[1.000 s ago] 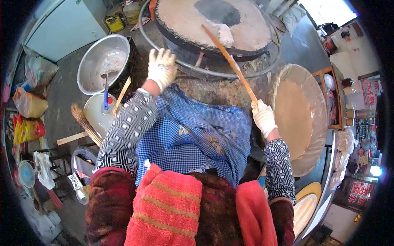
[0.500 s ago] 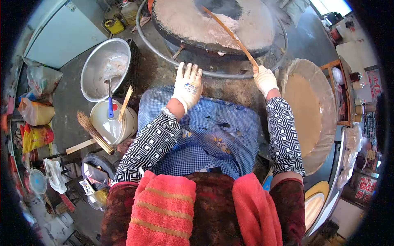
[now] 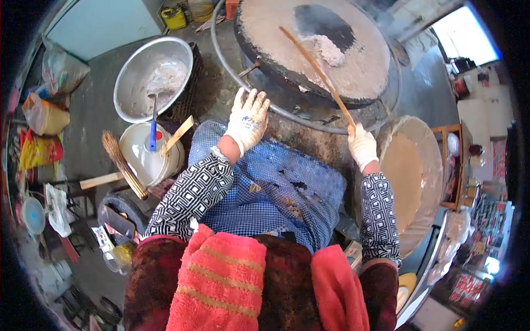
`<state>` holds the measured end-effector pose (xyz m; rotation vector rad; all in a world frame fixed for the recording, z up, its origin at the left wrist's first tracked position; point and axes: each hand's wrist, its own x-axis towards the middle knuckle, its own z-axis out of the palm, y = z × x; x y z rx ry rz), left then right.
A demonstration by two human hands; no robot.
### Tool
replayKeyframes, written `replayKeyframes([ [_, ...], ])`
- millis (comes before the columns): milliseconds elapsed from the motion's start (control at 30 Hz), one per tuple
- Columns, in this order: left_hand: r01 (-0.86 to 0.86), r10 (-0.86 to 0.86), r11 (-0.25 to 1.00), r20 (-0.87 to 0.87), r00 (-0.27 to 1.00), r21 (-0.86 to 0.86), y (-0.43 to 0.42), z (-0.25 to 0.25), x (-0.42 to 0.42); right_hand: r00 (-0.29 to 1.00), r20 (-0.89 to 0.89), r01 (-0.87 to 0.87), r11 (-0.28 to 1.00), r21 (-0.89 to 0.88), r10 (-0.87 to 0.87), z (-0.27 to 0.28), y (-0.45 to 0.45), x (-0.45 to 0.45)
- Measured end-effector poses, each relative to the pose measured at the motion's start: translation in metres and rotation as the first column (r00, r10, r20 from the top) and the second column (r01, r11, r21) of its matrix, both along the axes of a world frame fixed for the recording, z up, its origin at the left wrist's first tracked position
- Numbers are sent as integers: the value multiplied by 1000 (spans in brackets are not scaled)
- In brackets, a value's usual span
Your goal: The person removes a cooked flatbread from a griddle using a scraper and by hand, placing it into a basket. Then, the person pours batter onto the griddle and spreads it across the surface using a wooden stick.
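Note:
My right hand [image 3: 361, 146], in a white glove, grips the lower end of a long thin wooden stick [image 3: 317, 70]. Its far end reaches over a big round griddle [image 3: 256, 49]. Pale brownish batter [image 3: 367, 71] coats most of that surface, around a dark bare patch. A thick lump of batter [image 3: 329, 51] sits just right of the stick. My left hand [image 3: 248, 121], also gloved, has its fingers stretched out beside the metal ring [image 3: 221, 58] circling the griddle; whether they touch it I cannot tell. Below them a blue checked apron [image 3: 265, 182] covers my lap.
To the left stand a metal basin [image 3: 124, 83] with a blue-handled scoop [image 3: 153, 129], a white bucket [image 3: 144, 154] and a straw brush [image 3: 121, 163]. At right is a plastic-lined tub [image 3: 436, 182] of tan batter. A red towel [image 3: 221, 276] hangs in front of me.
The view has shifted, so the griddle shows lower and farther right. Relative to the dark patch, the stick's tip has moved left, and the batter lump looks more compact. My left hand stays outstretched.

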<state>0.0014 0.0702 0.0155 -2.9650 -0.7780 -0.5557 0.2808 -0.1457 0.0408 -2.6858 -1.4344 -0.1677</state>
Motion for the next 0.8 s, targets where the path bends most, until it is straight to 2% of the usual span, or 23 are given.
replayKeyframes([
  [67,0,-1,1000,42,999,21,2,3,-3,999,16,46,999,3,-46,-16,-8,31],
  [100,-13,12,999,28,1000,29,5,4,-4,990,30,140,990,-30,-139,-7,-4,38],
  [133,-27,27,999,24,999,23,6,2,-6,989,3,151,987,-52,-151,0,0,42],
  [200,-41,41,998,13,999,50,14,1,-7,995,61,87,995,-43,-84,7,8,31],
  [267,-52,50,997,30,998,57,20,0,-8,996,89,-14,999,51,9,8,3,11],
  [300,-73,72,995,23,997,62,23,2,-8,996,89,-10,1000,-15,12,4,2,10],
  [367,-103,100,991,29,995,90,31,-1,-10,998,50,34,999,-30,-32,-8,1,17],
  [433,-118,116,988,28,993,104,39,0,-11,995,-18,97,995,28,-97,-10,1,41],
  [467,-123,121,988,25,992,98,42,2,-13,989,41,141,990,-30,-140,-2,6,45],
  [533,-151,156,985,-65,986,82,50,5,-12,994,90,64,998,-20,-62,2,11,46],
  [633,-226,232,973,-192,954,52,57,13,-9,998,-48,31,999,15,-31,16,6,9],
  [667,-234,250,966,-166,954,114,63,7,-10,999,-49,-11,998,-59,8,13,2,2],
  [733,-265,277,960,-149,949,95,74,9,-12,995,-84,-46,999,-19,44,-10,-10,17],
  [800,-307,329,941,-176,928,141,81,10,-14,998,-34,63,997,45,-61,-11,-10,45],
])
